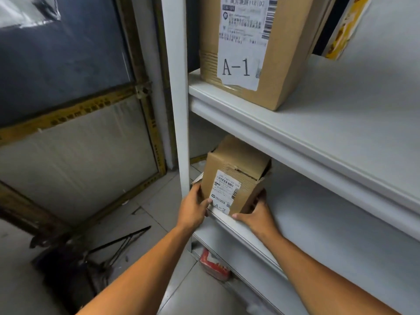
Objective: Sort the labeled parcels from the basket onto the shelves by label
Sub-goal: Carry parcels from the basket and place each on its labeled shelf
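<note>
A small brown cardboard parcel (234, 176) with a white label reading A-2 stands at the left front of the middle shelf (329, 223) of a white rack. My left hand (194, 206) grips its left side, thumb on the label. My right hand (252, 213) grips its right lower corner, thumb along the shelf edge. A larger brown parcel (254, 53) labeled A-1 stands on the upper shelf (318, 123) at the left. The basket is not in view.
The rack's white upright post (178, 110) runs just left of the parcels. A red and white packet (214, 264) lies on the floor under the rack. Framed panels (79, 144) lean against the wall at left, with dark clutter (75, 258) below them.
</note>
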